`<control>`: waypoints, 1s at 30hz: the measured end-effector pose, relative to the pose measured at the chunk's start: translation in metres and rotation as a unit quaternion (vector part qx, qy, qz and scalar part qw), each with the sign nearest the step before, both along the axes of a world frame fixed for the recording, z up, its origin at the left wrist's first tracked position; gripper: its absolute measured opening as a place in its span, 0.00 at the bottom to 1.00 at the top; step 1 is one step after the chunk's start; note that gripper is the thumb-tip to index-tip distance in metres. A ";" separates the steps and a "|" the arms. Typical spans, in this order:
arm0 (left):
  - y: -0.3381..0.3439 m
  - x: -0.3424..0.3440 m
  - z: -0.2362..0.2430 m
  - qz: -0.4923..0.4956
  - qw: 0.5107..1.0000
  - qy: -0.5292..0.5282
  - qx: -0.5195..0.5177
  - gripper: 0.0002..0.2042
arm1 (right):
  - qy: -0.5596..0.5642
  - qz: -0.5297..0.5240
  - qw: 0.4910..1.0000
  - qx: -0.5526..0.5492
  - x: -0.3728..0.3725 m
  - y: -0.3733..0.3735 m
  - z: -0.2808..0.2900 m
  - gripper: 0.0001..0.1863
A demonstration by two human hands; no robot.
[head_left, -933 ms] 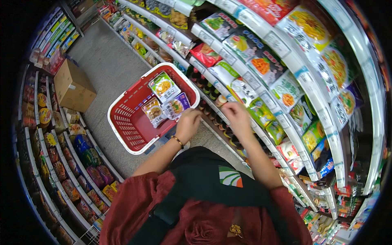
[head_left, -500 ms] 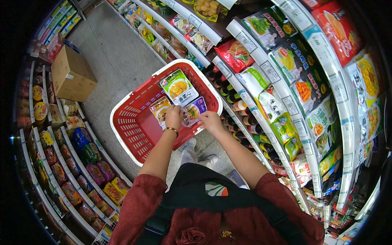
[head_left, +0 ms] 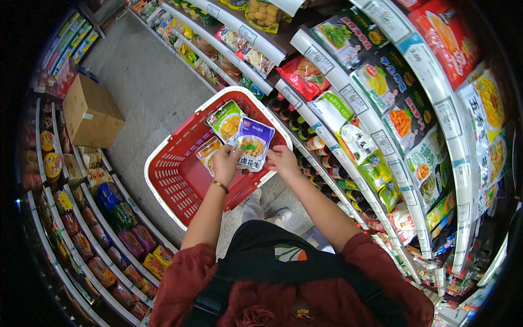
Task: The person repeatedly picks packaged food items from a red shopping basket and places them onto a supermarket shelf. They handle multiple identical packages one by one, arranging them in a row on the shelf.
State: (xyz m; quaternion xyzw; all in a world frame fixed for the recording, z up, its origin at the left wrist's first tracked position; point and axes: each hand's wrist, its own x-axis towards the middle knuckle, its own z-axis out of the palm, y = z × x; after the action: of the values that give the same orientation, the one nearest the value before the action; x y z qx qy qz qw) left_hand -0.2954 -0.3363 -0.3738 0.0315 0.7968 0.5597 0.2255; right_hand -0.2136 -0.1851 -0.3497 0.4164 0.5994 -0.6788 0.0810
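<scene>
Over the red shopping basket (head_left: 180,182) with a white rim, a purple-and-white food pouch (head_left: 254,139) is tilted up, its printed front toward me. My left hand (head_left: 225,163) pinches its lower left edge. At the lower right edge, the fingers of my right hand (head_left: 282,159) are closed on the pouch. A green-and-white pouch (head_left: 224,119) lies in the basket behind it, partly covered. To its left, an orange-yellow pouch (head_left: 208,151) shows beside my left hand, which hides part of it. What holds the basket up is hidden.
Shelves of bagged foods (head_left: 376,90) and bottles rise close on my right. Low shelves with colourful packets (head_left: 111,199) curve along my left. A cardboard box (head_left: 92,113) stands at the far left beside the grey aisle floor (head_left: 147,60). My shoes (head_left: 282,215) show below the basket.
The purple pouch has come up and tilted toward me, now overlapping the green pouch. Both hands moved with it. The green pouch now leans more to the left.
</scene>
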 end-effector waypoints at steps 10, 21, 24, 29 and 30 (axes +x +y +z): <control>0.058 0.068 0.171 -0.028 0.947 0.033 0.317 0.04 | 0.217 -0.006 0.972 0.088 0.080 0.026 0.169 0.09; 0.121 0.179 0.289 -0.245 0.894 0.030 0.375 0.05 | 0.375 -0.158 0.900 0.159 0.240 0.054 0.261 0.11; 0.134 0.210 0.310 -0.349 0.842 -0.046 0.408 0.08 | 0.333 -0.216 0.887 0.235 0.286 0.059 0.270 0.10; 0.158 0.238 0.324 -0.550 0.776 -0.131 0.281 0.08 | 0.317 -0.246 0.873 0.278 0.345 0.069 0.277 0.09; 0.165 0.246 0.327 -0.551 0.783 -0.126 0.259 0.08 | 0.332 -0.252 0.868 0.270 0.352 0.072 0.277 0.10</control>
State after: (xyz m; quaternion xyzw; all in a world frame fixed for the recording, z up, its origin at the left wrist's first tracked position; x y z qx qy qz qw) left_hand -0.0498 -0.1710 -0.0469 0.4514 0.4333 0.5244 0.5775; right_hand 0.1386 -0.1133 -0.0726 0.3088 0.6254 -0.5861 -0.4124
